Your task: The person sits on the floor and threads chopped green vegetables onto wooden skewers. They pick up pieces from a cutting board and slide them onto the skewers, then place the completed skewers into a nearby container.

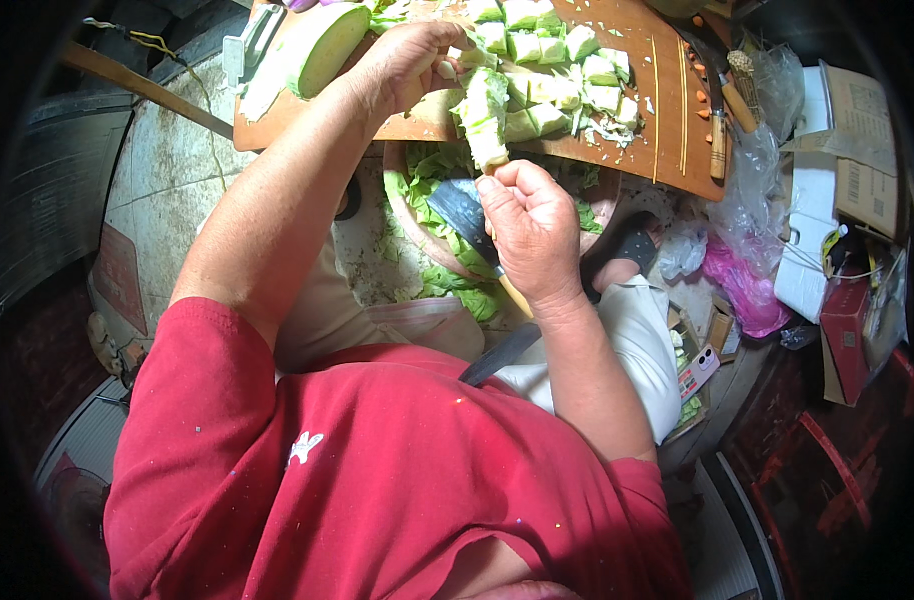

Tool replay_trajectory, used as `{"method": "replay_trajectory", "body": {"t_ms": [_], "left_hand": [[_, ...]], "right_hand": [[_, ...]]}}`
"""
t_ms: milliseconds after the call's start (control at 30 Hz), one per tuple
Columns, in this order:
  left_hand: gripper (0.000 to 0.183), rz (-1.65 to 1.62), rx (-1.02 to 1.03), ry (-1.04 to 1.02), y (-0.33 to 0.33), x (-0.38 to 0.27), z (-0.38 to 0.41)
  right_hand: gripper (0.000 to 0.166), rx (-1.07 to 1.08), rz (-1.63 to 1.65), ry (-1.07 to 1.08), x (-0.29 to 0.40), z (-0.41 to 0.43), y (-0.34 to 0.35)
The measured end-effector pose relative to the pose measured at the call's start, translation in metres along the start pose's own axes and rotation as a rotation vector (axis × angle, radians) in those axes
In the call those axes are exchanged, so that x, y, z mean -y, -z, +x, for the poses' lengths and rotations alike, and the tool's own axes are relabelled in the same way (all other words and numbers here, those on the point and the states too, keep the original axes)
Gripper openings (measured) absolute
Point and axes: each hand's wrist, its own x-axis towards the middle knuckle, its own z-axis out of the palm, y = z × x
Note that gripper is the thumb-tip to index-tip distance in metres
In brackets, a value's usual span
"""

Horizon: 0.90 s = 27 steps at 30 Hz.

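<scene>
My left hand is over the board, its fingers pinching a pale green vegetable piece. My right hand grips the lower end of a thin stick, mostly hidden, with pale green leafy vegetable chunks in a row above it. Cut chunks of the same colour lie behind them on the orange-brown board. A large, pale green, cut vegetable rests at the board's left. Thin sticks lie on its right part.
Below the board, a round basin holds green leaves. A dark blade with a light handle is over it. Wooden-handled knives lie at the board's right end. Plastic bags, boxes and a phone are at the right.
</scene>
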Motion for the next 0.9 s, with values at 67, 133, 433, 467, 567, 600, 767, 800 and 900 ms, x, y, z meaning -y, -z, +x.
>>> {"method": "replay_trajectory", "body": {"t_ms": [67, 133, 433, 467, 567, 600, 767, 800, 900], "left_hand": [[0.012, 0.001, -0.014, -0.004, -0.002, 0.002, 0.0], [0.013, -0.016, -0.019, -0.003, -0.002, 0.003, 0.002], [0.014, 0.019, -0.037, 0.0, -0.003, 0.007, 0.005], [0.014, 0.034, -0.043, -0.006, -0.005, 0.007, 0.004], [0.012, 0.085, -0.044, 0.007, -0.007, 0.003, -0.002], [0.01, 0.102, -0.042, 0.015, -0.007, 0.002, -0.003], [0.016, 0.103, -0.064, -0.043, -0.003, 0.01, 0.004], [0.017, 0.102, -0.057, -0.052, -0.002, 0.011, 0.005], [0.017, 0.107, -0.054, -0.023, -0.001, 0.011, 0.008]], "right_hand": [[0.014, -0.023, 0.016, -0.018, 0.001, 0.001, 0.0], [0.013, -0.018, 0.009, -0.016, 0.001, 0.001, 0.0], [0.013, -0.013, 0.029, -0.015, -0.004, 0.003, 0.0], [0.013, -0.014, 0.024, -0.012, -0.005, 0.003, 0.0], [0.014, -0.02, -0.012, 0.004, -0.007, 0.005, 0.0], [0.015, -0.021, -0.028, 0.006, -0.008, 0.005, 0.0], [0.016, -0.024, -0.043, -0.005, -0.013, 0.008, -0.001], [0.016, -0.024, -0.046, -0.003, -0.014, 0.008, -0.001], [0.016, -0.025, -0.053, -0.002, -0.016, 0.009, 0.0]]}}
